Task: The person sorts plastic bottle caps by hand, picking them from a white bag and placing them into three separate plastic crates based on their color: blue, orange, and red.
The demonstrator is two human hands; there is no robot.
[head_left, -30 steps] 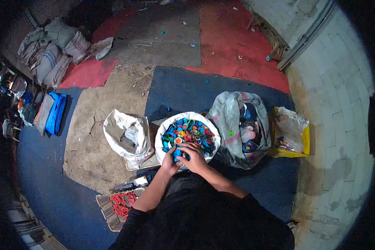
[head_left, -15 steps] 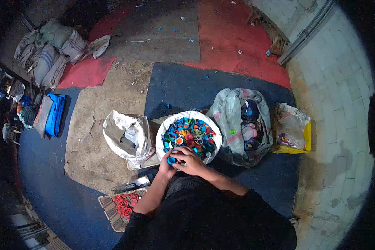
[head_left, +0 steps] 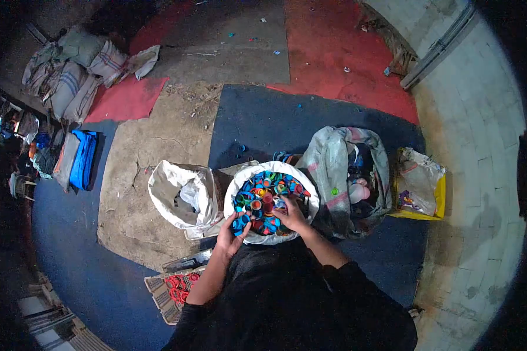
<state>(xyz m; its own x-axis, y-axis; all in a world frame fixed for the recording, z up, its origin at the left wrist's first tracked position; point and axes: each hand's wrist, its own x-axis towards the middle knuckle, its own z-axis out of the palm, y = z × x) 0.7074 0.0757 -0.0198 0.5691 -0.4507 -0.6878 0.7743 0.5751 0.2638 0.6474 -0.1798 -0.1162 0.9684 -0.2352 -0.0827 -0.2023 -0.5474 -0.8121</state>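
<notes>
A white sack [head_left: 230,193] with a rolled rim stands in front of me, full of plastic bottle caps [head_left: 266,190] in blue, red, orange, green and other colours. At its near left rim, my left hand [head_left: 231,238] is curled around several blue bottle caps [head_left: 239,224]. My right hand [head_left: 294,217] reaches over the right part of the sack, thumb and fingers apart, the fingertips among the loose caps. Whether it pinches one of them is hard to see.
Left of the sack is another white sack [head_left: 160,196] with pale plastic inside. To the right stand a grey woven sack [head_left: 328,158] of mixed items and a yellow container [head_left: 440,196] by the block wall [head_left: 480,175]. A basket [head_left: 158,292] of red rings lies at lower left.
My hands were together at the sack's near rim around a blue cap. Now they are apart: the right has moved right and forward onto the caps, the left stays at the rim.
</notes>
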